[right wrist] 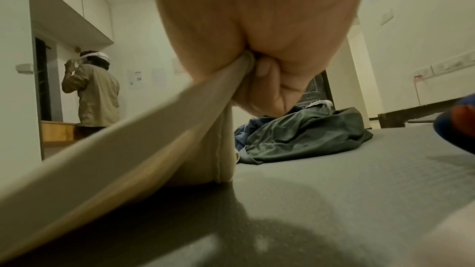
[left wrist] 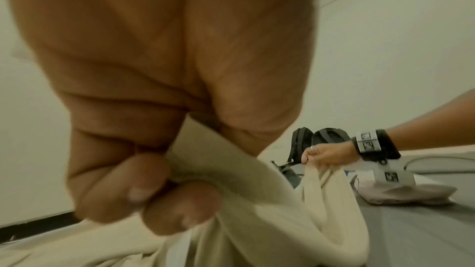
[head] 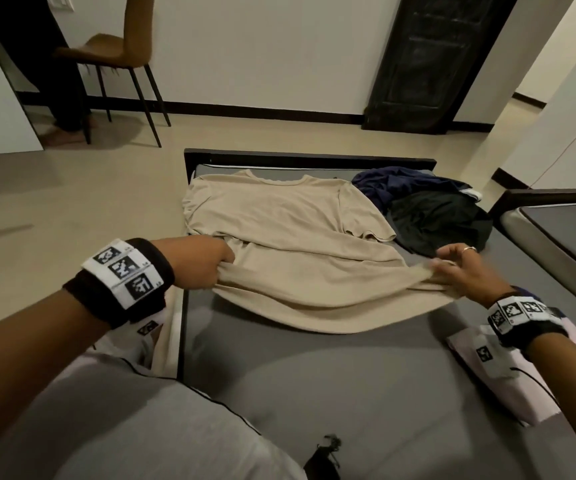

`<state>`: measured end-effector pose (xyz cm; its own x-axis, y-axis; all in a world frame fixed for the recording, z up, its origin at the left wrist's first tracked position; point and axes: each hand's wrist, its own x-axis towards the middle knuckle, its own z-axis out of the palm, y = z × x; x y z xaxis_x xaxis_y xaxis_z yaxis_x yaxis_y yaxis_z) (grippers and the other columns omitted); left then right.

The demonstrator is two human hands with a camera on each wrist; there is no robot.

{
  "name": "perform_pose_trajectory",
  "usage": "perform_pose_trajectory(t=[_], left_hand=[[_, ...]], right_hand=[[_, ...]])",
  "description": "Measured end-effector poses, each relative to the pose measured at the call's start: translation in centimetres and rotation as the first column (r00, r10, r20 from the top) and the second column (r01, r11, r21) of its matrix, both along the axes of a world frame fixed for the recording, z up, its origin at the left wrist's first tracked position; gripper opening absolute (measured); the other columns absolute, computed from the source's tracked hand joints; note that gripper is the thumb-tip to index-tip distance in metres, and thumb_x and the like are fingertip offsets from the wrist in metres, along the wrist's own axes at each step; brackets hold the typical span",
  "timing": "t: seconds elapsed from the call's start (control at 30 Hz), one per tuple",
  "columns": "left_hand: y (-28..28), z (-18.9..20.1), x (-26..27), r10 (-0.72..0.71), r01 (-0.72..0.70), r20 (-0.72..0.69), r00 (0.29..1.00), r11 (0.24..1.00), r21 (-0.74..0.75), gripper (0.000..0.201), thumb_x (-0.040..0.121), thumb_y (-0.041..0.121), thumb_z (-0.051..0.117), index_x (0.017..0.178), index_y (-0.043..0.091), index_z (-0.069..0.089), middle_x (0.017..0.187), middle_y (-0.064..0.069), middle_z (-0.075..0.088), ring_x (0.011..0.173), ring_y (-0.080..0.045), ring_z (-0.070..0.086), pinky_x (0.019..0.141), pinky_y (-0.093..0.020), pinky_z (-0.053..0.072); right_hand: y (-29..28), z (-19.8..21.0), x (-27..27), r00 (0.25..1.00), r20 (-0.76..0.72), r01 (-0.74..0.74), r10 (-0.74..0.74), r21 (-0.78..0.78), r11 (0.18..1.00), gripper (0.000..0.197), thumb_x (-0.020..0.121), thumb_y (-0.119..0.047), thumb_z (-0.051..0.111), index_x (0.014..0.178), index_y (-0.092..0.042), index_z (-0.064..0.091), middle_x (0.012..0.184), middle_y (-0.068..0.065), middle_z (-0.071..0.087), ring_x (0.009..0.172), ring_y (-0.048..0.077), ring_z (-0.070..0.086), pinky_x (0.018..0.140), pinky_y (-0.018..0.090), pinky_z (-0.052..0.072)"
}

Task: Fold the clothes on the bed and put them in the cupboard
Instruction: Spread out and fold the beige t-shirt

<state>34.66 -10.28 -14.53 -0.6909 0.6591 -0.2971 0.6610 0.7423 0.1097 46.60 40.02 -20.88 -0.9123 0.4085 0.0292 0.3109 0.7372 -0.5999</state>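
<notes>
A beige T-shirt [head: 279, 216] lies spread on the grey bed [head: 348, 386], neck toward the far end. My left hand [head: 206, 263] grips its bottom hem at the left, fingers curled into the cloth [left wrist: 231, 200]. My right hand [head: 459, 268] pinches the hem at the right [right wrist: 205, 105], and the edge hangs lifted between both hands. A dark blue garment [head: 394, 183] and a black one [head: 435, 220] lie crumpled at the bed's far right corner, also in the right wrist view [right wrist: 303, 131].
A brown chair [head: 113, 53] stands on the floor beyond the bed's left. A second bed [head: 563, 230] adjoins on the right. A pale pillow [head: 494, 372] lies near my right wrist. Another person [right wrist: 95, 92] stands by the far wall. Backpacks [left wrist: 316, 141] sit behind.
</notes>
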Motion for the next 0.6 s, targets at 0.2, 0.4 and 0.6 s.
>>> perform_pose_trajectory(t=[0.2,0.4,0.6], left_hand=[[-2.4,4.0,2.2,0.125,-0.13,-0.05,0.991,0.985,-0.117,0.015,0.088,0.014,0.053,0.079,0.023,0.058,0.08,0.003,0.064,0.073,-0.014,0.06,0.064,-0.027,0.046],[-6.2,5.2,8.9,0.213,-0.249,-0.162,0.964,0.936,-0.248,0.014,0.09,0.027,0.05,0.077,0.029,0.046,0.078,0.01,0.053,0.067,-0.004,0.051,0.05,-0.016,0.032],[-5.0,3.3,13.7,0.077,-0.146,-0.203,0.976,0.926,-0.347,0.016,0.085,0.037,0.045,0.092,0.024,0.051,0.082,0.007,0.052,0.067,-0.007,0.053,0.054,-0.019,0.036]], right_hand=[[-1.9,1.8,2.2,0.949,0.22,-0.251,0.227,0.09,0.964,0.034,0.079,-0.024,0.084,0.104,-0.032,0.062,0.097,-0.003,0.065,0.087,0.011,0.061,0.07,0.022,0.044],[-2.6,3.5,5.2,0.971,-0.225,0.142,-0.085,0.251,0.957,0.023,0.083,0.0,0.07,0.081,-0.019,0.056,0.072,0.001,0.061,0.064,0.017,0.059,0.053,0.021,0.037],[-4.2,2.8,6.9,0.991,-0.107,0.085,-0.075,0.091,0.992,0.018,0.085,0.004,0.061,0.088,-0.012,0.053,0.076,0.011,0.064,0.067,0.028,0.062,0.057,0.034,0.05]])
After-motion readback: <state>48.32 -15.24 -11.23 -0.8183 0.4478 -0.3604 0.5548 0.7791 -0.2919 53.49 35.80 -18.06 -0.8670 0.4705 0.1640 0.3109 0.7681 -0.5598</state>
